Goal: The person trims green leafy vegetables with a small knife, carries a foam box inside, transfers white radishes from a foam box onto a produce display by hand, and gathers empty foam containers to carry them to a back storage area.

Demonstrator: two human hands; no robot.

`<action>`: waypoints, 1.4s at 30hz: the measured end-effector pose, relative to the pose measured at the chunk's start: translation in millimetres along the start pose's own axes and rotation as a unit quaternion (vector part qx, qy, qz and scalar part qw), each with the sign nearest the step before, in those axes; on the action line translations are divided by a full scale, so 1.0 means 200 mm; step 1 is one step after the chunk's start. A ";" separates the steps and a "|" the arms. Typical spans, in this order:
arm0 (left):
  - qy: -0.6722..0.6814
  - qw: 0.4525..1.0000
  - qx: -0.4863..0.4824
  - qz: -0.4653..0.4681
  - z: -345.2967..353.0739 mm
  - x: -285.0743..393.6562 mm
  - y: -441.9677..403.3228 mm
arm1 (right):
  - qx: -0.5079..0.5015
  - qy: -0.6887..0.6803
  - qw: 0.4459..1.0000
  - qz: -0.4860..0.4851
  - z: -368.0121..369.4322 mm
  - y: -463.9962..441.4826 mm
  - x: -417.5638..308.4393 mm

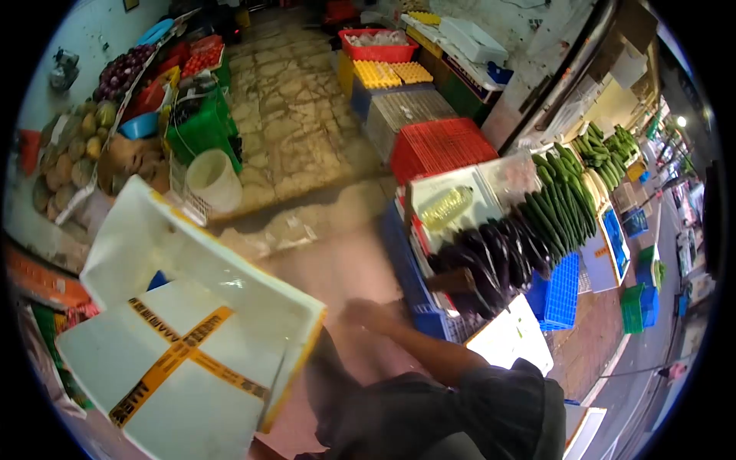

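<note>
A large white foam box point(261, 299) with yellow edges is tilted at the lower left. Against it lies a white foam panel point(100, 337) crossed by yellow tape with black print. A strip of skin from my left arm shows under the box at the bottom edge; the box hides my left hand. My right hand point(366, 314) hangs over the pinkish floor, between the box and the vegetable stand, touching nothing visible. Motion blur smears its fingers. Dark eggplants point(491, 257) are the nearest goods to it.
Cucumbers point(563, 199) lie beyond the eggplants, near a blue crate point(558, 291). A red crate point(441, 147) stands farther back. Left of the tiled aisle point(287, 115) are a white bucket point(215, 180), a green crate point(201, 126) and melons point(65, 172). A street runs along the right.
</note>
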State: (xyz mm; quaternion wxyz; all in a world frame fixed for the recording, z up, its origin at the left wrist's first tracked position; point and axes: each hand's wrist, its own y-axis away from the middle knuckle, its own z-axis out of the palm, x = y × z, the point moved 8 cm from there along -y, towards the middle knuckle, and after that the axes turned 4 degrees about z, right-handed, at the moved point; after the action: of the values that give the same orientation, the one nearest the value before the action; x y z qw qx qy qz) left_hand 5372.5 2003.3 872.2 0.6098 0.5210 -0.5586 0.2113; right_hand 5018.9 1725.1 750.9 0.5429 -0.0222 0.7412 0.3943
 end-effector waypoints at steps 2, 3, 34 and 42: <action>-0.028 0.999 -0.029 0.001 0.17 0.21 -0.35 | 0.049 -0.156 0.986 0.032 -0.08 -0.22 -0.34; -0.045 0.998 -0.047 0.004 0.27 0.32 -0.52 | 0.068 -0.189 0.979 -0.016 -0.13 -0.35 -0.46; -0.353 0.800 -0.295 0.386 4.47 2.20 -2.83 | 0.283 -0.153 0.947 0.003 -2.83 -3.04 -2.48; -0.340 0.914 -0.217 0.052 4.93 2.23 -4.06 | 0.284 -0.195 0.939 0.024 -3.12 -4.48 -2.83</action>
State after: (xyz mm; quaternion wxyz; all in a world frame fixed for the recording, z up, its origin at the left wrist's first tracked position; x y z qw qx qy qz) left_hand 5727.5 700.0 785.2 0.4691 0.3864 -0.7907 -0.0735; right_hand 5173.0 505.2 776.1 0.6506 0.2281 0.7023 0.1773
